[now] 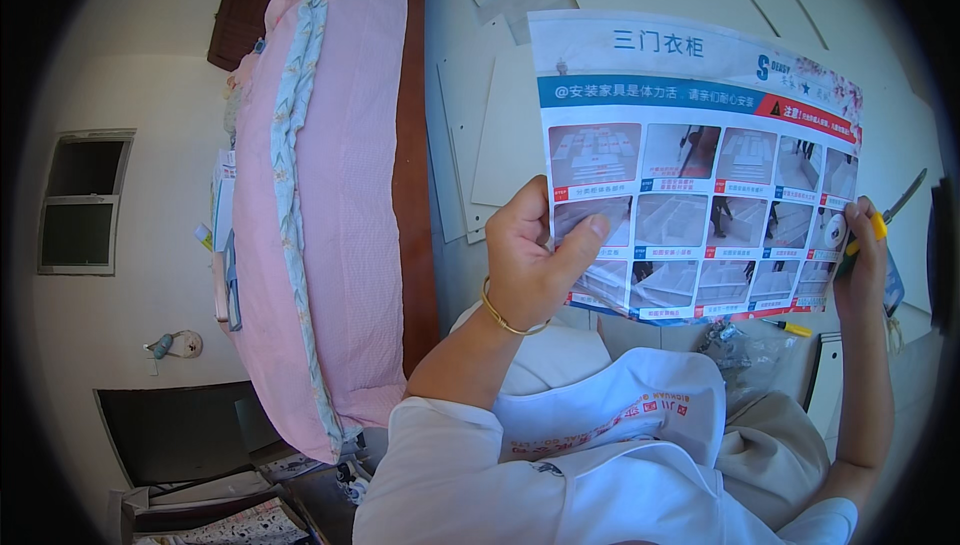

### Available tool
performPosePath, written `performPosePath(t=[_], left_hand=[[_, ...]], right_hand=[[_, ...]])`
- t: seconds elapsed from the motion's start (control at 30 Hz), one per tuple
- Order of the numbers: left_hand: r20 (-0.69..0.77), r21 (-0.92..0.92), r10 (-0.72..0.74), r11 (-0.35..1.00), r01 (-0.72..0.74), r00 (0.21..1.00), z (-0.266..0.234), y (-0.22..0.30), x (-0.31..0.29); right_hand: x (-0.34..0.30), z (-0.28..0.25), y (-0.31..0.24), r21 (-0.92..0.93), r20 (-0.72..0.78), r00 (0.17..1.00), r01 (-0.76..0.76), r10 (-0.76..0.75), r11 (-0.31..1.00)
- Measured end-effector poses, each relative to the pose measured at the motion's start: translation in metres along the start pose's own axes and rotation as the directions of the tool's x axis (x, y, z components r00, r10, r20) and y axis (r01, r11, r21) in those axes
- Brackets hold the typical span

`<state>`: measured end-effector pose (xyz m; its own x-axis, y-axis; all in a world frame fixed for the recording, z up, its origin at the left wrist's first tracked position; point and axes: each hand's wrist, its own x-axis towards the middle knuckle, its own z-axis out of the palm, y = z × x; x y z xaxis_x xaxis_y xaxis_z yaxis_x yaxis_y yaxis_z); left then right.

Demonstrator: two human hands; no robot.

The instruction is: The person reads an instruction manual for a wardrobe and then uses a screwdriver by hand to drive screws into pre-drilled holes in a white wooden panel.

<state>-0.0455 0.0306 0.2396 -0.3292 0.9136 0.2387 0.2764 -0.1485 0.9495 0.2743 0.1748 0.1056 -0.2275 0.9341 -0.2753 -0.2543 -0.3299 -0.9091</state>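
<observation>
A printed instruction sheet (700, 185) with rows of small step pictures is held up in front of me. My left hand (545, 255) grips its left edge, thumb on the printed face and the other fingers behind it. The right edge of the sheet is pinched by my right hand (862, 250), whose fingers are partly hidden. Beside that hand shows a tool with a yellow and dark handle and a narrow grey blade (908, 193). Whether the right hand also holds this tool, I cannot tell. A gold-coloured bangle (500, 313) circles my left wrist.
Pale flat boards (505, 135) lie on the floor beyond the sheet. To the left stands a bed with a pink cover (355, 145). A clear plastic bag (750, 355) and a yellow-handled tool (795, 329) lie beside my legs. Papers (240, 525) are at the lower left.
</observation>
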Motion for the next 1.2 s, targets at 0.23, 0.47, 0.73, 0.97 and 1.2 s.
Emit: performPosePath(t=[0.23, 0.47, 0.73, 0.97, 1.2], left_hand=[[-0.010, -0.032, 0.015, 0.999, -0.015, 1.000, 0.0027, 0.0013, 0.0004], [0.014, -0.042, 0.008, 0.999, -0.007, 1.000, 0.0041, 0.0010, 0.0009], [-0.011, -0.060, 0.026, 0.998, -0.027, 1.000, 0.0048, 0.0001, 0.0015], [0.003, -0.019, 0.001, 1.000, -0.001, 1.000, 0.0044, 0.0003, 0.0015], [-0.008, 0.001, 0.012, 1.000, -0.012, 1.000, 0.0039, -0.0009, 0.0032]], right_hand=[[0.0015, -0.0001, -0.0017, 0.011, -0.027, 0.999, 0.025, -0.025, 1.000], [-0.0001, 0.0022, -0.0044, 0.006, -0.054, 0.998, 0.015, -0.014, 1.000], [-0.0009, 0.0043, -0.0061, 0.019, -0.077, 0.997, -0.012, 0.013, 1.000], [0.0012, 0.0021, -0.0033, 0.022, -0.055, 0.998, -0.010, 0.011, 1.000], [0.0021, 0.0040, -0.0058, 0.014, 0.016, 0.999, -0.044, 0.043, 0.999]])
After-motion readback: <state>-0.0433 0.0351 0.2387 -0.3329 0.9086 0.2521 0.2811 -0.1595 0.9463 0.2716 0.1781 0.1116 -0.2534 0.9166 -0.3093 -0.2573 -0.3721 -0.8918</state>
